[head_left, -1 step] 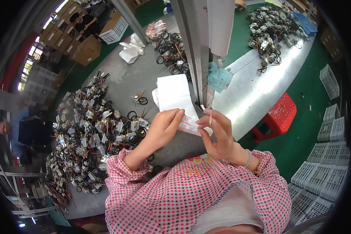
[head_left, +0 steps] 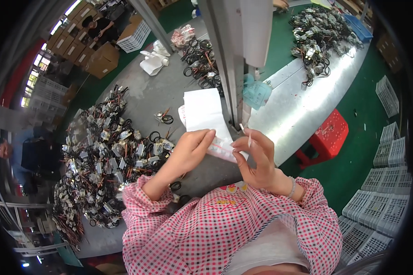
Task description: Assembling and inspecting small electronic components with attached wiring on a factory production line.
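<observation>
Viewed remotely by me: the left hand (head_left: 191,149) and right hand (head_left: 260,162), fingers closed narrowly on the near end of 1 white paper strip (head_left: 203,109), over the grey surface (head_left: 140,95), near a metal post (head_left: 226,55).

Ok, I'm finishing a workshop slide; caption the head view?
Left hand and right hand hold a printed paper strip above a grey metal table, black-cabled components heaped to the left.
</observation>
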Demonstrator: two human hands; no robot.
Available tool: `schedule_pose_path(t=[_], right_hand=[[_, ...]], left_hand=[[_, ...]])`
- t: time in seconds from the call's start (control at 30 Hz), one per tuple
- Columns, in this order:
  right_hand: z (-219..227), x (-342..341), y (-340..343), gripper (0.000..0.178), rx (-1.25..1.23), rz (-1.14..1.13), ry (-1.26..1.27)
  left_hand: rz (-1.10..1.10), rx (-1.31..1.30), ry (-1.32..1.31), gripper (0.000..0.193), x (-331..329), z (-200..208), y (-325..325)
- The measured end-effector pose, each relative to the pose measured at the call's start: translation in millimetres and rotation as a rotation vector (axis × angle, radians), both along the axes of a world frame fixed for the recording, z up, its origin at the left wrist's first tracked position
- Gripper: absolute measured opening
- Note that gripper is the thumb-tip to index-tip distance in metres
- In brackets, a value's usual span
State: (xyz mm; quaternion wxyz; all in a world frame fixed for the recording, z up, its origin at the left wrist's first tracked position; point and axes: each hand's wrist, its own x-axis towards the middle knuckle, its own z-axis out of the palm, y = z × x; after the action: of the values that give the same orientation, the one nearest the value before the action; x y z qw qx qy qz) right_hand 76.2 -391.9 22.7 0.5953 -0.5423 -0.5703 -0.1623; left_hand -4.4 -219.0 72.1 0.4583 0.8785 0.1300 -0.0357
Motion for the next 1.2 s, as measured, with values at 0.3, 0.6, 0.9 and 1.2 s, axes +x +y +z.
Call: schedule_pose_path(t=[0.3,0.6,0.9,1.2], right_hand=[[-2,14,-29,0.089,0.093,-0.132,0.255],[-2,19,-54,0.091,0.109,-0.212,0.460],[55,30,-44,0.093,0.289,-0.125,0.701],[93,6,-22,0.098,0.447,0.187,0.647]], left_hand=[[0.355,0.965,0.426,0.053,29,-46,145],[0.401,0.632,0.409,0.059,10,-123,241],[0.231,-0.302,-0.663,0.045,0,55,66],[-0.120,-0.412,-0.685,0.072,5,58,-56]])
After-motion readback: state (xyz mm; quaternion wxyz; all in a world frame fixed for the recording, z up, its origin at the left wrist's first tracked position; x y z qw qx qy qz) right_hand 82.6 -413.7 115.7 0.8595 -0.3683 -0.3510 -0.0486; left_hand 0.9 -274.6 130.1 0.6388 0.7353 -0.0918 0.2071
